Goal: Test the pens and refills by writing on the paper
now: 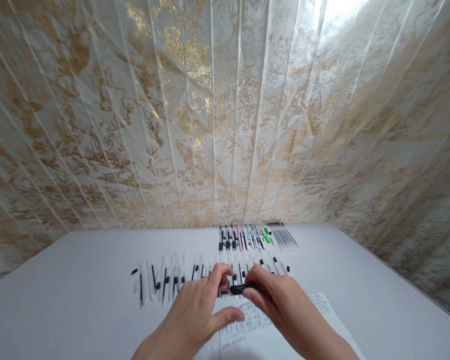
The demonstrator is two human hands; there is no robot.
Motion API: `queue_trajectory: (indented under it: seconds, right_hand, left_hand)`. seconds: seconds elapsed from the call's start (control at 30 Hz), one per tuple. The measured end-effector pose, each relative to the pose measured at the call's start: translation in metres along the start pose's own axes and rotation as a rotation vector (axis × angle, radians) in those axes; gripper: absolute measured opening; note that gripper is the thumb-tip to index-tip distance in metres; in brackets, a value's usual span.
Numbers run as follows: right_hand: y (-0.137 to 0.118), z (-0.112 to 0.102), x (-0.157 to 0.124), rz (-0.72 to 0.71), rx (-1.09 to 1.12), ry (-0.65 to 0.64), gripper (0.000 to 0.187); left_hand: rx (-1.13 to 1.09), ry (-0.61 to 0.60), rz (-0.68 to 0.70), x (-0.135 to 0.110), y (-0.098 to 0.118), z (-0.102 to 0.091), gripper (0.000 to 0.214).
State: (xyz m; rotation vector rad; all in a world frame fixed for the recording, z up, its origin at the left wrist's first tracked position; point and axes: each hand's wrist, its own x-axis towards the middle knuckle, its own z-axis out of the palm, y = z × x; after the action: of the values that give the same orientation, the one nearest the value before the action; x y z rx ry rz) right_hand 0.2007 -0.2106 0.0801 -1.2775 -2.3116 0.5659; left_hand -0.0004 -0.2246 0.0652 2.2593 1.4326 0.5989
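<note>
A black pen with a clearer end lies sideways between my hands, above a sheet of handwritten paper. My right hand pinches its dark part between thumb and fingers. At the clear end, my left hand has its thumb stretched away from its curled index finger. Whether its other fingers touch the pen is hidden. Just beyond both hands runs a row of clear pen barrels, dark thin rods and small black caps, partly covered by my fingers.
Farther back on the white table lie several assembled pens, a bright green one and a clear pack of thin dark rods. A loose black cap sits at the row's left end. Gold-patterned sheeting rises behind the table.
</note>
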Motion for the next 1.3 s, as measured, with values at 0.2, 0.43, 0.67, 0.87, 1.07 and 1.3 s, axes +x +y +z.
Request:
queue_trajectory:
  seconds: [0.2, 0.43, 0.67, 0.87, 1.07, 1.3]
  right_hand:
    - [0.0, 0.002, 0.003, 0.067, -0.097, -0.002, 0.053]
    - [-0.005, -0.002, -0.001, -0.053, -0.037, -0.012, 0.006]
    - [-0.004, 0.004, 0.003, 0.053, -0.053, -0.01, 0.055]
    - [-0.005, 0.003, 0.001, -0.077, -0.013, 0.041, 0.009]
    - [-0.002, 0.009, 0.002, 0.004, -0.118, 0.022, 0.043]
    - [-0.005, 0.001, 0.0, -0.128, 0.01, 0.073, 0.011]
  left_hand:
    - [0.052, 0.005, -0.055, 0.003, 0.003, 0.004, 0.016]
    - [0.002, -0.012, -0.107, 0.004, 0.0, 0.005, 0.035]
    - [0.137, 0.03, -0.015, 0.003, -0.003, 0.01, 0.042]
    - [0.052, 0.056, -0.013, 0.003, -0.005, 0.01, 0.062]
    - [0.082, 0.068, 0.005, 0.0, -0.008, 0.017, 0.064]
    - [-0.111, -0.047, -0.031, 0.003, -0.005, 0.002, 0.062]
